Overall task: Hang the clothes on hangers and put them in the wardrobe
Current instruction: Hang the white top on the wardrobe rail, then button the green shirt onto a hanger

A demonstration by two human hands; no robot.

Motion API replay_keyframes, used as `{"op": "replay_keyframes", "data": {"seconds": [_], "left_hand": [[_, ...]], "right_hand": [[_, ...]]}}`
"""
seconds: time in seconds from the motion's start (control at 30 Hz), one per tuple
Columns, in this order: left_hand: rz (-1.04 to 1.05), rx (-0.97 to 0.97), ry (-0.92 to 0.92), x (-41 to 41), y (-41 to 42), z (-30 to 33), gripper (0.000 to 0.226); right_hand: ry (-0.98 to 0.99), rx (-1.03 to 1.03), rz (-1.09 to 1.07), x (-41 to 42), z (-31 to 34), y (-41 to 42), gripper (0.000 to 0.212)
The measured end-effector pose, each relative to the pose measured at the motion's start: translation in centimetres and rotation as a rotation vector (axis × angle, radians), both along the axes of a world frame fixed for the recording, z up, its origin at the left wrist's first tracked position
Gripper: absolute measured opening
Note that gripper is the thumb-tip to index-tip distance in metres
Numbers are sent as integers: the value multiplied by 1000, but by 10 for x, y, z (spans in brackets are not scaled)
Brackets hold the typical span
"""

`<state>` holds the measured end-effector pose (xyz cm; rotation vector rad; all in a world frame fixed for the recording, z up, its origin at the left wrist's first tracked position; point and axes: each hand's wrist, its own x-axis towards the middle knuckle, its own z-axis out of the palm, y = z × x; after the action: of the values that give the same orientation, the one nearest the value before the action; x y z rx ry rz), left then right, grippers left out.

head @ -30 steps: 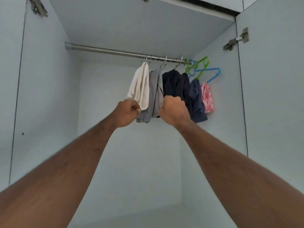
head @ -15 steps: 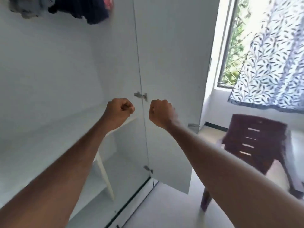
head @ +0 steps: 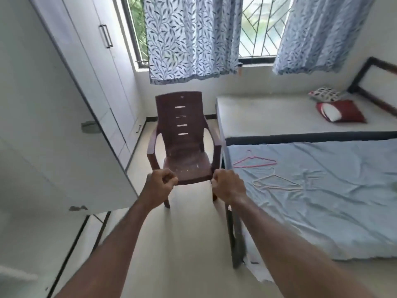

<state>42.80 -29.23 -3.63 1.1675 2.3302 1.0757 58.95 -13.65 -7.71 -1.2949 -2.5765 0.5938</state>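
Both my arms stretch forward over the floor. My left hand is a closed fist with nothing in it. My right hand is also a closed fist and holds nothing. Two bare hangers lie on the blue bedsheet to my right: a pink hanger and, nearer to me, a pale white hanger. The open white wardrobe door fills the left side. The hanging clothes and the rail are out of view.
A dark brown plastic chair stands straight ahead, just beyond my fists. Behind the near bed is a second bed with a white sheet and a red pillow. Patterned curtains hang over the window. Pale floor lies between wardrobe and bed.
My view has swung from the wardrobe's rail of hung clothes down and right to the room, chair and bed. Both fists stayed closed and empty in front of me.
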Motion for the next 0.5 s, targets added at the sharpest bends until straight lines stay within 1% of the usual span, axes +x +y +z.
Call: {"op": "replay_keyframes", "data": {"seconds": [0.13,0.3,0.4,0.5], "left_hand": [[-198,-5,-12,116,94,-26,17],[-402,-26,-82,276,204,-40,3],[-500,-54,-118,360,260,-41,15],[-592,-71,-80,435,311,-40,23]], "right_hand": [[-27,-5,-178,141,-11,55,19],[-65,-41,-369,317,-20,119,20],[-70,-70,-463,412,-21,149,18],[-72,-92,-562,490,-17,177,19]]}}
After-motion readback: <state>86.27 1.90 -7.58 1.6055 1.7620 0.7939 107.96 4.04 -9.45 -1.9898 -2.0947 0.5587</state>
